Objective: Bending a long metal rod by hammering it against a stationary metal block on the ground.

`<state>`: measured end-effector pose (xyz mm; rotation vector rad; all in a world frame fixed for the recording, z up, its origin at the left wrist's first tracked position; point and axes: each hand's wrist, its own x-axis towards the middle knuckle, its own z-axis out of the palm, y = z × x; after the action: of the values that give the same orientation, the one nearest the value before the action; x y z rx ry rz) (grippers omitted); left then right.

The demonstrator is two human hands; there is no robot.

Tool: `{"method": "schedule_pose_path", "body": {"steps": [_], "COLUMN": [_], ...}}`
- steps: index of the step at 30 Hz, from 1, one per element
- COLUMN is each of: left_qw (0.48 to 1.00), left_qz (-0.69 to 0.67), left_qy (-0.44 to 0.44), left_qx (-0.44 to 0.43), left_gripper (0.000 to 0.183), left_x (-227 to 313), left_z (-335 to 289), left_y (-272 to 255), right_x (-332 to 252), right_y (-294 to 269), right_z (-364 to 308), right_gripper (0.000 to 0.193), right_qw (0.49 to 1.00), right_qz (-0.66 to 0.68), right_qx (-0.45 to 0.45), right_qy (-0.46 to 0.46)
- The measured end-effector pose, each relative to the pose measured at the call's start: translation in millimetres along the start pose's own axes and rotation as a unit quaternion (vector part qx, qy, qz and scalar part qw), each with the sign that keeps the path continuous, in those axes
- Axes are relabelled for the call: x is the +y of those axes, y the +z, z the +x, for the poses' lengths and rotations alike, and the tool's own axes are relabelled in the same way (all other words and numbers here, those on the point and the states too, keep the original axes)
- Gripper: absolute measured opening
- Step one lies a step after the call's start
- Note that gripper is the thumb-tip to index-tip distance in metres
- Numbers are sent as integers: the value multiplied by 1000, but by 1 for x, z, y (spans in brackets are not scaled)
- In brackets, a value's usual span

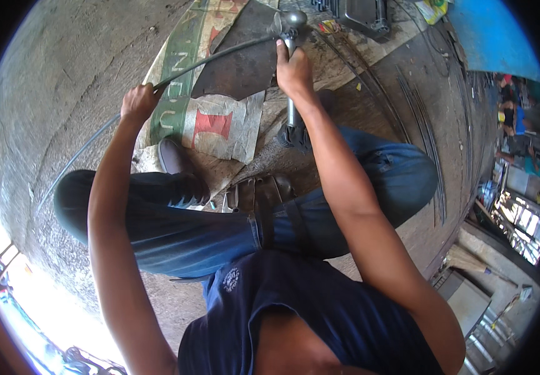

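Note:
My left hand (140, 103) is closed around a long dark metal rod (220, 54). The rod runs slantwise from the floor at my left up to the head of a hammer. My right hand (295, 72) grips this hammer (291, 112) high on its silver shaft, thumb pointing up along it. A rounded metal head (294, 19) tops the shaft, and its lower end looks black. The rod's far end meets the tool just under that head; whether it is held there or only touches, I cannot tell.
A printed sack (226, 128) lies on the floor with a dark metal sheet (235, 69) over it. Several thin rods (421, 119) lie to the right. At the far edge stands a dark metal box-like object (364, 15). A broom (468, 259) and other people are at far right.

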<state>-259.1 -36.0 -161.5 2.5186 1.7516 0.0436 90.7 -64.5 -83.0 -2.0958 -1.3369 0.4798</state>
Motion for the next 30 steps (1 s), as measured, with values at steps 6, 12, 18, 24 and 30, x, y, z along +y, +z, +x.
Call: {"method": "schedule_pose_path", "body": {"steps": [6,12,18,24,30], "left_qw": [999,997,994,978,947], "left_qz": [-15,-56,-84,-145,-251], "left_qy": [-29,-6,39,141,-87], "left_qx": [8,56,60,55,-179], "left_gripper": [46,47,39,43,54], "left_x": [-14,-9,-9,-16,0], "left_z": [-11,-9,-4,-12,0], "left_y": [0,9,19,41,9], "right_x": [6,6,6,-1,3], "right_y": [-3,-11,-25,-26,-26], "right_z": [7,8,4,2,4], "right_gripper": [61,57,45,44,44], "right_qw": [997,969,951,948,945], "right_qz": [56,190,238,248,252], "right_qx": [-28,-58,-91,-91,-107], "right_qy": [55,148,177,177,178]}}
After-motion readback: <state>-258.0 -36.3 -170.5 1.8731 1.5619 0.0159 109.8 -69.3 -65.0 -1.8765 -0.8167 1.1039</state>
